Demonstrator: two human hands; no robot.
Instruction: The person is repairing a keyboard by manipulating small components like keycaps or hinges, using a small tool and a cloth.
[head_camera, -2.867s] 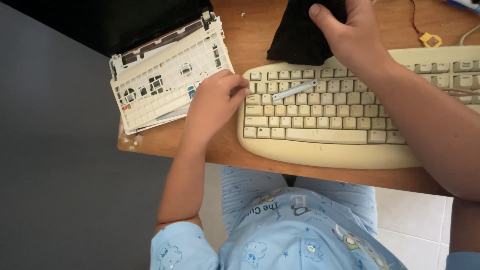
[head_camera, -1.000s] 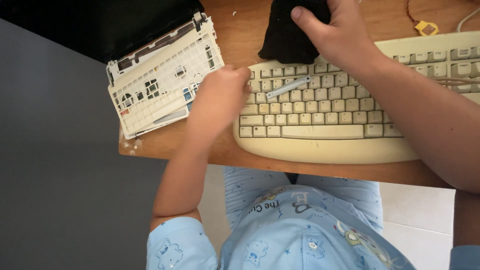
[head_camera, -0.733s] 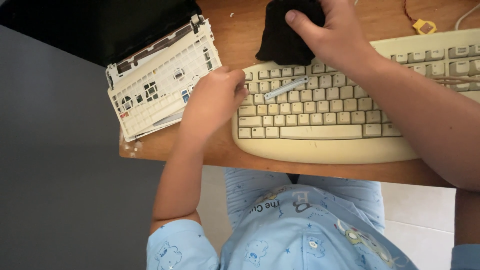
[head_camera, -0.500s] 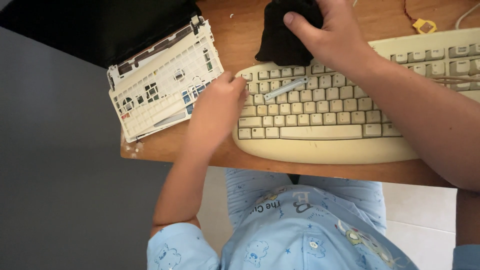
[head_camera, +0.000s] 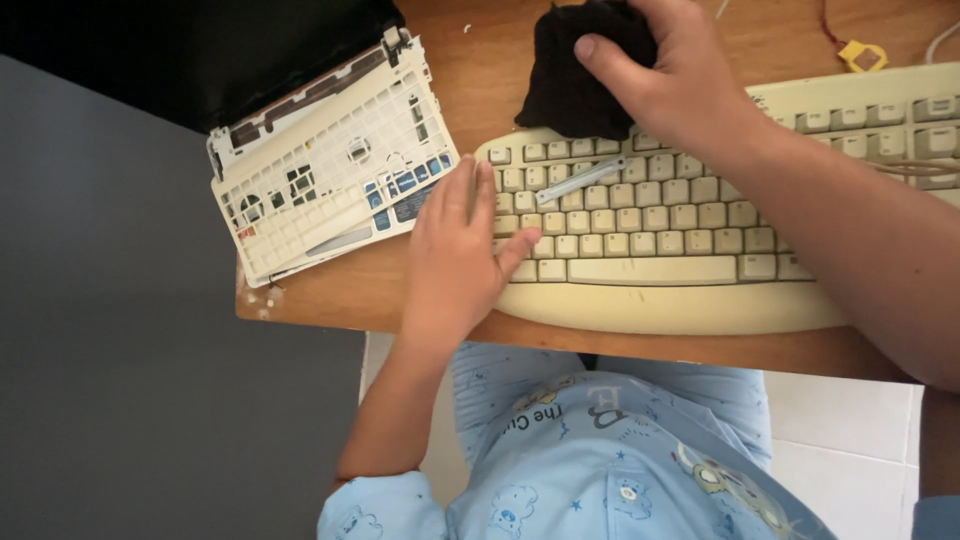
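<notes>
I am resting my left hand (head_camera: 455, 250) flat and open on the left end of the cream keyboard (head_camera: 690, 230), fingers spread over the first columns of keys, pinning it against the table (head_camera: 330, 300). My right hand (head_camera: 670, 75) is bunching a black cloth (head_camera: 565, 85) at the keyboard's top edge, thumb and fingers closed around it.

A thin grey metal strip (head_camera: 580, 180) is lying loose across the upper key rows, just below the cloth. I judge that a sweep of the cloth could catch it and flick it off the table, or push it down between the keys.

The keyboard is sitting close to the near edge of the table, so pressing hard while wiping could tip it toward my lap if my left hand is easing off.

Beside my left hand, the stripped white laptop frame (head_camera: 330, 190) is reaching the table's corner; a nudge from my wrist could slide it over.
</notes>
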